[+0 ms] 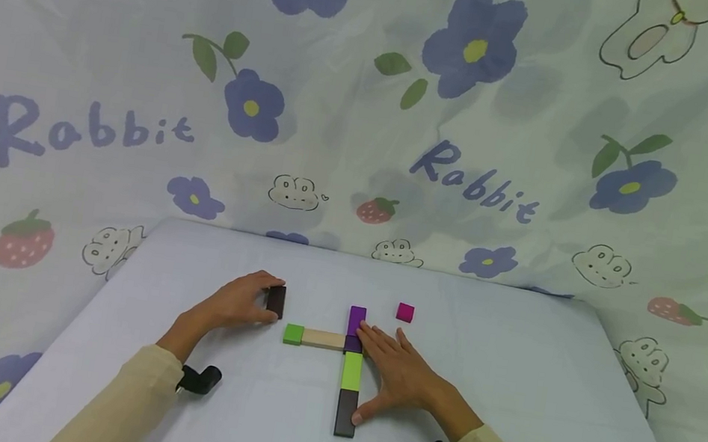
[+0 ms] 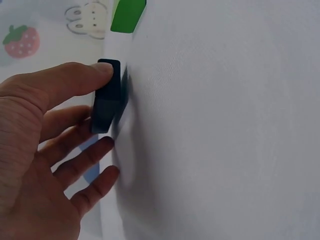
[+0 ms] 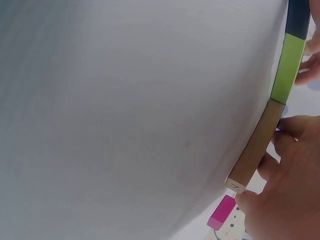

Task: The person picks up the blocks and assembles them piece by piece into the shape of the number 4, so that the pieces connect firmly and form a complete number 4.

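Note:
My left hand (image 1: 246, 298) pinches a dark rectangular block (image 1: 275, 301) between thumb and fingers. In the left wrist view the thumb lies on this block (image 2: 107, 97), and the other fingers spread below it. To its right is a line of blocks: a purple block (image 1: 357, 319) at the far end, a dark purple one (image 1: 352, 345), a yellow-green one (image 1: 352, 371) and a dark grey one (image 1: 346, 413) nearest me. Spread along this line's right side is my right hand (image 1: 403, 375), fingertips at the purple blocks and thumb at the dark grey one.
A pale wooden block (image 1: 324, 340) extends left from the dark purple block, with a green block (image 1: 293, 334) at its outer end. Beyond my right fingers sits a magenta cube (image 1: 405, 312). The white table (image 1: 497, 362) meets a patterned curtain (image 1: 344, 99) at the back.

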A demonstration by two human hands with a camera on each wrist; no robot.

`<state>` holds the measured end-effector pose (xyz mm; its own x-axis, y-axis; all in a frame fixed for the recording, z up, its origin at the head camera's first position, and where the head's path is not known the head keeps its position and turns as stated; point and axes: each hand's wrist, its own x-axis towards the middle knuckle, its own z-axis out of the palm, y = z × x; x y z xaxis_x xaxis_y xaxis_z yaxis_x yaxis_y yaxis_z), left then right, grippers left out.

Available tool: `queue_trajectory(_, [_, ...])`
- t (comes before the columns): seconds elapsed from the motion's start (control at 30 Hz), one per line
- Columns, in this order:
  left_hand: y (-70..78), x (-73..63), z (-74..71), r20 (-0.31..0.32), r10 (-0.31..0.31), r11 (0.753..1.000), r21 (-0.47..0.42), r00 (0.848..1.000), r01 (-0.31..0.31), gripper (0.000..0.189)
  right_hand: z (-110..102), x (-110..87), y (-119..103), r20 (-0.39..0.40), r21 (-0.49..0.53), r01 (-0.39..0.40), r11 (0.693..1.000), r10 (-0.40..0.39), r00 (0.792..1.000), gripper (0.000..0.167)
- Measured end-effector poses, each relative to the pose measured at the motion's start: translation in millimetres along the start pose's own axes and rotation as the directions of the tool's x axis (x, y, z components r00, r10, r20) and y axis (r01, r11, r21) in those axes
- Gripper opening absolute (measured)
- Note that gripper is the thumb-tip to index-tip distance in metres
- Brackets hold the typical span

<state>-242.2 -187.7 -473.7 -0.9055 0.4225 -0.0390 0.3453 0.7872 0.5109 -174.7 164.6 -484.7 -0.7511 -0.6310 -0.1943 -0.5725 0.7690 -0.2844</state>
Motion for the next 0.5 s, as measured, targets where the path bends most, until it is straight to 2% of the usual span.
queue_trajectory(0.27, [4.6,1.2,-0.2,-0.019,-0.005,1.000,-0.021,1.000,0.004,0.067,-0.6,-1.0,0.9,-0.001,-0.001,0.004,1.000,-0.004,1.000,0.140])
queue_trajectory(0.5, [6.7,7.1,0.5,-0.031,0.033,0.999,-0.025,0.999,-0.034,0.066,-1.6,-1.1,0.5,-0.009,0.002,0.012,1.000,-0.012,1.000,0.139])
